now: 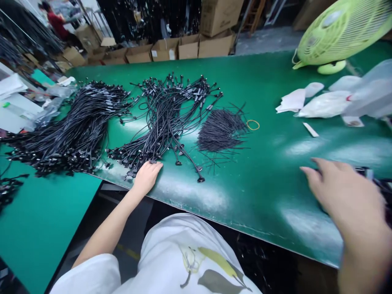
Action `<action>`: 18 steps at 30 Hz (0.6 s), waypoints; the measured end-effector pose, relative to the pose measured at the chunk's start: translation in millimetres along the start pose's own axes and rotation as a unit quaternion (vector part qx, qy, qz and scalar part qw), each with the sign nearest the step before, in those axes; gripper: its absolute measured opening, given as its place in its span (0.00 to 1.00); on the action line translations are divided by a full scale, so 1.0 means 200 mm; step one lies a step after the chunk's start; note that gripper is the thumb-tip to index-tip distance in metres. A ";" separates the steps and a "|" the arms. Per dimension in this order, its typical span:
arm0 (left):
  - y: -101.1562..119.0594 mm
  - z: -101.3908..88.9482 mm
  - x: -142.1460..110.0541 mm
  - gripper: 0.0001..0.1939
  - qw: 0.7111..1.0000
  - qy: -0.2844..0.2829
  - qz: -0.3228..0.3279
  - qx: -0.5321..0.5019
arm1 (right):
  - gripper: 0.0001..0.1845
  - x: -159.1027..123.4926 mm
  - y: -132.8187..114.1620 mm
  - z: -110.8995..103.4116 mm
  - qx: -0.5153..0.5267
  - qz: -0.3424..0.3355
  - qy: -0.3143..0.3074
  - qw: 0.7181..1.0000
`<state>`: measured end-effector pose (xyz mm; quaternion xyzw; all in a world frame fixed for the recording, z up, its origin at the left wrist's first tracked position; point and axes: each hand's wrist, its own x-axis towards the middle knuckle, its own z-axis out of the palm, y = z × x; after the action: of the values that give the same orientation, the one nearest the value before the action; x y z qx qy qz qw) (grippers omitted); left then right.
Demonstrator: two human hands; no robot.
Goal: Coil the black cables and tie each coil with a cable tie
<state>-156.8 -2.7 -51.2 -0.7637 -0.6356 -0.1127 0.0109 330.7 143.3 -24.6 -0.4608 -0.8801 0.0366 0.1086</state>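
My left hand (148, 177) is at the near edge of the middle pile of black cables (165, 118). Its fingers are closed on the connector end of one black cable (153, 161); the fingertips are partly hidden. Over the right side of the table, my right hand (346, 192) is open, thumb and fingers apart, with nothing visible in it. Beside it, partly covered by the hand, lie more black cables (384, 185) at the right edge. A heap of short black ties (220, 130) lies right of the middle pile, with a few strays around it.
Another large cable pile (76, 126) covers the left of the green table (260, 196). A yellow rubber band (252, 125), white plastic bags (327, 104) and a green fan (339, 36) are on the right. Cardboard boxes (165, 50) line the far side. A person (58, 22) is in the background.
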 end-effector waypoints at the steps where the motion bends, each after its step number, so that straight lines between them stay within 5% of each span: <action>1: -0.01 -0.06 -0.01 0.16 0.999 -0.005 -0.024 -0.028 | 0.24 0.08 -0.06 0.01 -0.017 0.040 0.024 0.999; 3: -0.01 -0.17 -0.02 0.13 0.992 0.005 -0.074 -0.101 | 0.22 0.25 -0.21 0.04 -0.027 0.069 0.035 0.997; 5: -0.02 -0.26 0.05 0.15 0.981 0.059 -0.127 -0.138 | 0.20 0.41 -0.39 0.08 0.006 0.011 -0.007 1.000; 8: -0.10 -0.31 0.30 0.27 0.971 0.132 -0.191 -0.048 | 0.18 0.65 -0.68 0.10 0.040 -0.073 -0.050 0.995; 11: -0.20 -0.28 0.59 0.16 0.973 0.053 -0.222 -0.017 | 0.17 0.82 -0.93 0.08 0.046 -0.138 -0.078 0.986; 14: -0.16 -0.27 0.69 0.09 0.983 0.057 -0.161 -0.065 | 0.16 0.92 -1.07 0.03 0.063 -0.175 -0.039 0.982; 16: -0.04 -0.29 0.61 0.11 0.979 0.056 -0.073 -0.181 | 0.20 0.97 -1.09 0.02 0.083 -0.171 0.036 0.981; 18: 0.09 -0.33 0.47 0.11 0.938 -0.026 0.005 -0.346 | 0.24 1.05 -1.10 0.01 0.103 -0.176 0.074 0.976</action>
<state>-133.0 74.9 32.9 -0.7259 -0.5535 -0.3059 -0.2702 38.1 189.2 41.9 -0.2866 -0.9284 0.0737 0.2248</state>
